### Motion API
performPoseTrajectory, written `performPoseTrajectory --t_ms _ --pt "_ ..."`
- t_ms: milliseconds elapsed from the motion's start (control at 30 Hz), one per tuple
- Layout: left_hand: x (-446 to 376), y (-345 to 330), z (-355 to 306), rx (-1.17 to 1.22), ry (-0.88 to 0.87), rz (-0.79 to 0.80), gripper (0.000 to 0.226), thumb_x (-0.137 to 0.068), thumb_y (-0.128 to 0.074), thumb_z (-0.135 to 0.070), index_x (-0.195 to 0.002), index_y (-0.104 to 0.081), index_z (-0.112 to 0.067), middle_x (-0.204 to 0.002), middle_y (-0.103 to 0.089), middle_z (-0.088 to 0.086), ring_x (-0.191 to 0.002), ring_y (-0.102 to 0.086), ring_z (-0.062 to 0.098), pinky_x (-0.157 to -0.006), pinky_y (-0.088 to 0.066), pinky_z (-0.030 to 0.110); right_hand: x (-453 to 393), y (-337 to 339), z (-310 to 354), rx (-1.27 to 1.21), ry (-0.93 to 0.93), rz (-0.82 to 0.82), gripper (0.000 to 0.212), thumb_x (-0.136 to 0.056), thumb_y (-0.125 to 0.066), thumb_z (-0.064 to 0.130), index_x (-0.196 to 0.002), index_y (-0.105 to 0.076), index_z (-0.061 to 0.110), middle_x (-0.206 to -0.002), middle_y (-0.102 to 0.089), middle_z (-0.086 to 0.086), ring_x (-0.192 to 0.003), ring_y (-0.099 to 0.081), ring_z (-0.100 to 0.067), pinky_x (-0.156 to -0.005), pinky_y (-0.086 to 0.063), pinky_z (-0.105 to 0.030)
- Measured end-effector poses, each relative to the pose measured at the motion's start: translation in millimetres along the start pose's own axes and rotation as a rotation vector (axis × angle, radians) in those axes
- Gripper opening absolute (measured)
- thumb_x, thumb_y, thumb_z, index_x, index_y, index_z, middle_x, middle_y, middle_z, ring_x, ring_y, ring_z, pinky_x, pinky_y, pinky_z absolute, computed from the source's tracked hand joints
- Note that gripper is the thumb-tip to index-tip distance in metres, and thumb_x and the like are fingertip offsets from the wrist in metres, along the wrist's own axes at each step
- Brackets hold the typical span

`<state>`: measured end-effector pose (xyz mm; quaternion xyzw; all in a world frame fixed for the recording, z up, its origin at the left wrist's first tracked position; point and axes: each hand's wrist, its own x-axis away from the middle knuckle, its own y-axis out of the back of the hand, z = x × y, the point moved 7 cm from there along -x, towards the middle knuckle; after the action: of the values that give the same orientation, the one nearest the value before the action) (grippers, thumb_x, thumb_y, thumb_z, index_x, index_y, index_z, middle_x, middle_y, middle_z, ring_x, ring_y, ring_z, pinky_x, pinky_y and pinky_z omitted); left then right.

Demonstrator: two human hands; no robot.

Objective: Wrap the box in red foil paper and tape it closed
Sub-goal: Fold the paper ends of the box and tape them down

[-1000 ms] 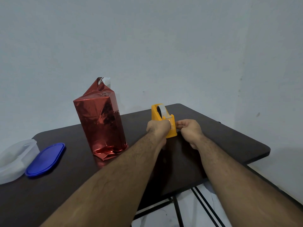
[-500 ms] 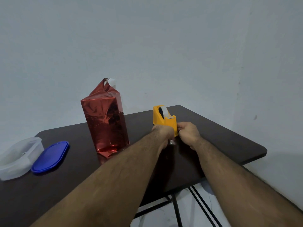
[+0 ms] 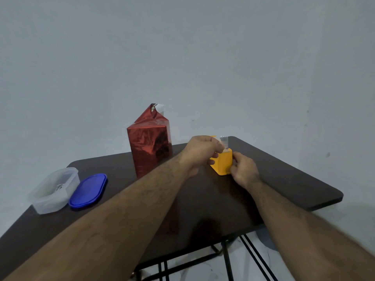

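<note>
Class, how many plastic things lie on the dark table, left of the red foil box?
2: a clear plastic tub near the left edge, a blue oval lid beside it.

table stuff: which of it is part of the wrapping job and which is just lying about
In use:
- red foil-wrapped box, standing upright
- yellow tape dispenser, gripped by right hand
- clear tape strip, pinched by left hand

Lying about:
- clear plastic container
- blue lid beside it

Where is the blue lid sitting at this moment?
In the head view the blue lid lies flat on the table's left side, beside the clear container, left of the red wrapped box.
</note>
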<state>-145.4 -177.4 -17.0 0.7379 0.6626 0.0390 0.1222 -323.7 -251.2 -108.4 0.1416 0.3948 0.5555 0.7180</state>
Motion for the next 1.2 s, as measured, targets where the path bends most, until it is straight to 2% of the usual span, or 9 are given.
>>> performPoseTrajectory --t_ms 133,267,400,533,633,700,800,1033,1200 --pt "25 37 -33 -0.039 -0.111 -0.008 0.013 -0.099 -0.072 -0.013 -0.086 -0.072 -0.015 -0.088 -0.078 0.006 -0.081 -0.070 0.015 -0.075 -0.056 0.031 14 17 37 0.218 0.179 -0.273 0.052 -0.083 -0.058 0.007 -0.135 -0.064 0.008 -0.119 -0.072 -0.015 -0.110 -0.064 -0.040 -0.093 -0.052 -0.047" --pt "46 89 -64 -0.024 -0.176 -0.016 0.008 -0.101 -0.070 -0.012 -0.093 -0.073 -0.012 -0.081 -0.075 0.005 -0.068 -0.066 0.014 -0.066 -0.053 0.028 21 24 114 -0.012 0.361 -0.448 0.038 -0.100 -0.054 0.019 -0.135 -0.066 0.009 -0.129 -0.071 -0.006 -0.120 -0.061 -0.025 -0.103 -0.047 -0.038" --pt "52 156 -85 -0.027 -0.189 -0.075 0.009 -0.102 -0.069 -0.013 -0.093 -0.071 -0.012 -0.083 -0.074 0.007 -0.062 -0.063 0.014 -0.061 -0.048 0.028 0 12 191 -0.500 0.178 -0.171 0.026 -0.102 -0.066 0.035 -0.120 -0.073 0.017 -0.111 -0.073 0.009 -0.102 -0.065 -0.002 -0.083 -0.047 -0.010" --pt "50 222 -94 -0.067 -0.175 -0.161 0.010 -0.103 -0.069 -0.012 -0.093 -0.071 -0.014 -0.093 -0.076 0.005 -0.075 -0.065 0.015 -0.065 -0.052 0.028 -31 -8 243 -0.557 -0.002 0.093 0.044 -0.084 -0.077 0.061 -0.087 -0.065 0.018 -0.088 -0.062 0.008 -0.082 -0.058 -0.011 -0.070 -0.044 -0.027" --pt "41 257 -93 -0.105 -0.158 -0.179 0.010 -0.102 -0.071 -0.015 -0.093 -0.074 -0.016 -0.104 -0.078 -0.001 -0.092 -0.070 0.018 -0.081 -0.058 0.035 -41 -27 263 -0.575 -0.128 0.295 0.078 -0.063 -0.087 0.065 -0.121 -0.068 0.016 -0.120 -0.068 0.003 -0.111 -0.062 -0.018 -0.086 -0.047 -0.036" --pt "33 269 -92 -0.139 -0.160 -0.168 0.007 -0.102 -0.071 -0.013 -0.095 -0.074 -0.012 -0.103 -0.080 0.002 -0.092 -0.072 0.018 -0.082 -0.058 0.034 -45 -35 270 -0.580 -0.198 0.344 0.091 -0.050 -0.089 0.065 -0.127 -0.068 0.020 -0.124 -0.071 0.003 -0.113 -0.065 -0.020 -0.089 -0.048 -0.041" --pt "23 278 -90 -0.206 -0.170 -0.157 0.009 -0.101 -0.072 -0.015 -0.102 -0.074 -0.007 -0.092 -0.079 0.006 -0.082 -0.070 0.018 -0.074 -0.056 0.031 -47 -45 279 -0.529 -0.234 0.421 0.072 -0.056 -0.089 0.059 -0.117 -0.073 0.024 -0.112 -0.078 0.003 -0.104 -0.071 -0.021 -0.101 -0.050 -0.048" --pt "8 286 -75 -0.366 -0.063 -0.114 0.009 -0.099 -0.072 -0.012 -0.102 -0.077 -0.005 -0.088 -0.078 0.008 -0.069 -0.063 0.015 -0.063 -0.052 0.029 -33 -48 291 -0.509 -0.301 0.479 0.058 -0.078 -0.093 0.028 -0.125 -0.065 0.009 -0.119 -0.072 -0.004 -0.083 -0.070 -0.019 -0.044 -0.053 -0.025" --pt "-1 282 -68 -0.481 -0.001 -0.051 0.008 -0.099 -0.070 -0.010 -0.098 -0.077 -0.005 -0.083 -0.075 0.006 -0.065 -0.059 0.014 -0.059 -0.048 0.028 -34 -54 290 -0.487 -0.342 0.453 0.047 -0.074 -0.095 0.027 -0.112 -0.071 0.012 -0.100 -0.078 -0.006 -0.079 -0.077 -0.023 -0.057 -0.059 -0.034"
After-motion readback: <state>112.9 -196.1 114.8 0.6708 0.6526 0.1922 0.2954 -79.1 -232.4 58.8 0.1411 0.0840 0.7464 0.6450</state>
